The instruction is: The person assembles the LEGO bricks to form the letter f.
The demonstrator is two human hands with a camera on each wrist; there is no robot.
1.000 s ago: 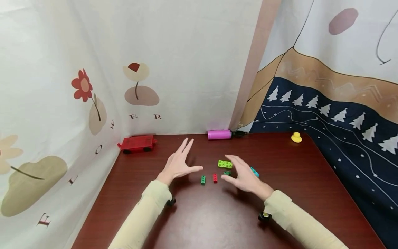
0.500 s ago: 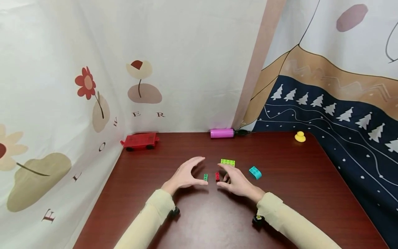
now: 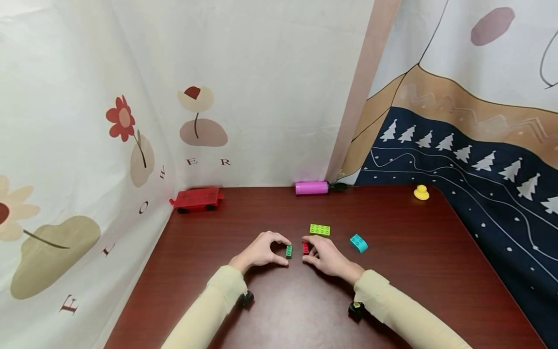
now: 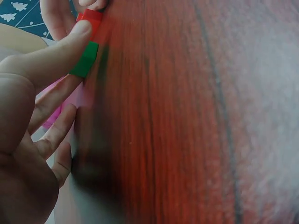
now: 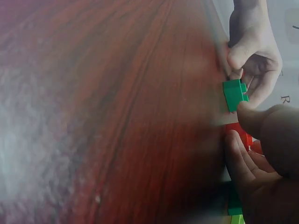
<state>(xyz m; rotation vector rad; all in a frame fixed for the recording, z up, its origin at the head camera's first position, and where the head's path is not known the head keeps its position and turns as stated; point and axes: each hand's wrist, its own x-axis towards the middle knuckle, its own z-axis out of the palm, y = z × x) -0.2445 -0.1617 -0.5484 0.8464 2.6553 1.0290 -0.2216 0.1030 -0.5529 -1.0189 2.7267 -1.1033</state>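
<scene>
Head view, center: left hand (image 3: 261, 250) released, thumb and index curved around green brick (image 3: 289, 251), with a gap between thumb and brick. Brick sits upright, studs up, on table (image 3: 283, 310).

Right hand (image 3: 328, 258) just right of it, thumb and index at the near and far ends of red brick (image 3: 305, 248). Can't tell if it's gripping or only bracketing; right wrist view has thumb and finger close about the red, contact unclear. Red is just right of green, gap between them.

Lime brick (image 3: 320, 230) lies above the right hand in the frame, blue brick (image 3: 359, 243) right of that. Right wrist view, lower right: second green brick (image 5: 235, 199), mostly hidden behind the right hand.

Back edge of table: red cart (image 3: 197, 199) left, purple cylinder (image 3: 311, 188) mid, yellow duck (image 3: 421, 192) right. Printed cloth (image 3: 261, 97) hangs behind.
</scene>
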